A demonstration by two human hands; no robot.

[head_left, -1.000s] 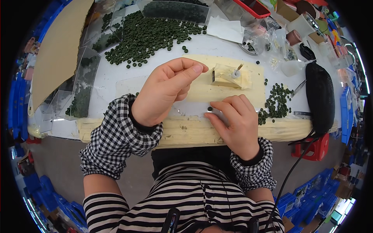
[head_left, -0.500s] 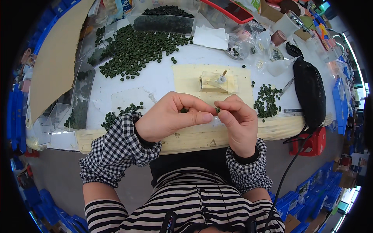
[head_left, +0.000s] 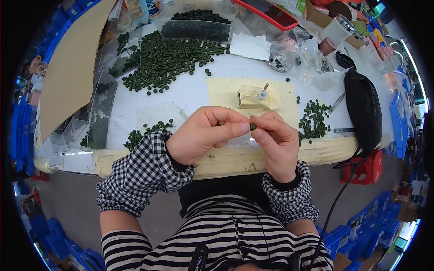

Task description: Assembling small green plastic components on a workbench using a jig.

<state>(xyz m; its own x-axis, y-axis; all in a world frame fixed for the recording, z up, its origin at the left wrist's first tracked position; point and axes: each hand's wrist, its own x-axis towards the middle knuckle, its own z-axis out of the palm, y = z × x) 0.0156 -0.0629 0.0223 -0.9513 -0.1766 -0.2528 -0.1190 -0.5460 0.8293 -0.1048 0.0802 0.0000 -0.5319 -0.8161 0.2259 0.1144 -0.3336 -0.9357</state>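
Observation:
My left hand point(head_left: 205, 134) and my right hand point(head_left: 278, 144) meet fingertip to fingertip above the table's near edge. Between the pinched thumbs and index fingers sits a small round dark green piece point(head_left: 252, 127), mostly covered by the fingers. A bit of green also peeks out behind my left index finger; what it is I cannot make out. Just beyond the hands stands a small tape-covered block point(head_left: 253, 98) holding a little pot with a stick in it. Similar green pieces lie in a scatter point(head_left: 314, 119) to the right of my right hand and in a small heap point(head_left: 149, 133) by my left sleeve.
A large heap of green pieces point(head_left: 158, 58) spreads at the back left, beside clear trays point(head_left: 194, 31). Cardboard point(head_left: 68, 63) leans at far left. At right are a black mesh pouch point(head_left: 363, 110), tweezers point(head_left: 337, 102) and plastic bags; a red-cased phone point(head_left: 271, 13) lies behind.
The fingertips have drawn closer together around the green piece, which now shows between them. The whole view has shifted slightly, so the table appears farther right.

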